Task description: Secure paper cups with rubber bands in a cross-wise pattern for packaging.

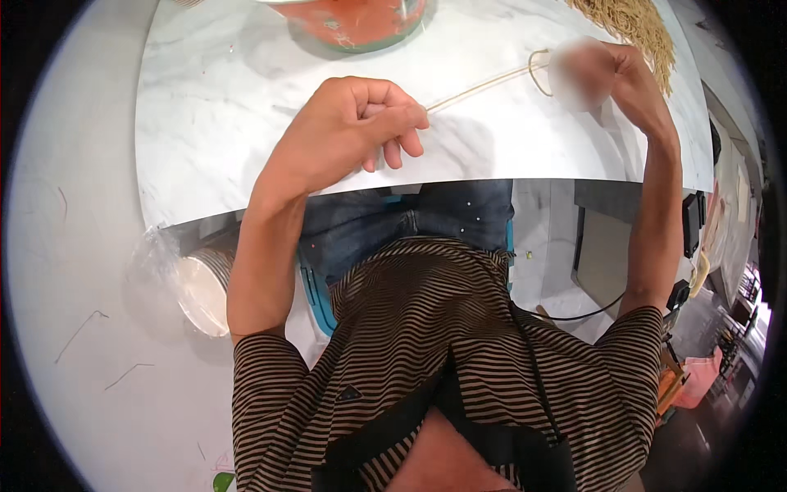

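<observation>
A thin beige cord (482,85) runs nearly straight between my two hands above the white marbled table (213,123). My left hand (361,123) pinches its left end between thumb and forefinger, the other fingers curled loosely. At the right end, the cord bends into a small loop (534,72) beside my right hand (602,78). That hand is closed at the cord, wrist bent inward; a blurred patch covers its fingers, so the exact grip is hidden.
An orange-red bowl (352,23) with a green base stands at the table's far side. A beige stringy bundle (635,29) lies at the far right. Below the table's left edge, stacked paper-like cups (205,291) sit in clear plastic. A black cable (578,316) hangs near my right arm.
</observation>
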The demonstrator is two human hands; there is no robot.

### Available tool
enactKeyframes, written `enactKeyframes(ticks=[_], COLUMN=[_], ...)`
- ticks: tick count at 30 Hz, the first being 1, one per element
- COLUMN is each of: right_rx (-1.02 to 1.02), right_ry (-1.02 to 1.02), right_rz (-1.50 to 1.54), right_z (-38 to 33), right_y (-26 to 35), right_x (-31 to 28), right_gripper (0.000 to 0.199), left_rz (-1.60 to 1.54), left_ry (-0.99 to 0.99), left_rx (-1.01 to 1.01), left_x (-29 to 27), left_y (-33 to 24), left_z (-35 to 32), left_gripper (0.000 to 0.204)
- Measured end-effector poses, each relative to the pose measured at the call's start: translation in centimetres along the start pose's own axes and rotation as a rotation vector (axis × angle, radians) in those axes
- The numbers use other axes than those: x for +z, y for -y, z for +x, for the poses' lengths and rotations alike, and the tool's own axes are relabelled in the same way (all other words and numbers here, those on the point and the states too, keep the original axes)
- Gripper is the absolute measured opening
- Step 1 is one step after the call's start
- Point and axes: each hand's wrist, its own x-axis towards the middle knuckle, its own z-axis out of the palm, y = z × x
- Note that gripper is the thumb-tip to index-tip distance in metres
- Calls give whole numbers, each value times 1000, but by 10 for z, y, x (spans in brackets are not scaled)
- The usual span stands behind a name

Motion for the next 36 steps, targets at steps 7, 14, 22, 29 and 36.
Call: enactKeyframes(ticks=[7,14,22,29,36], right_rx=[-159,-206,-425,-112,52], right_ry=[-104,-12,-33,-142,-136], right_rz=[134,381,111,464,753], right_z=[-28,-21,-19,-24,-24], right_y=[94,122,125,115,127], right_x=[46,109,105,108,109], right_gripper=[56,25,10,6,11], left_rz=[9,27,73,408,1107], left_ry=[31,99,62,-476,-803], left_rx=[-15,3,-56,318,928], left_x=[7,11,6,5,-28], left_y=[-2,-6,-10,-51,-49], left_z=[1,3,-7,-42,-5], left_gripper=[22,24,23,9,41])
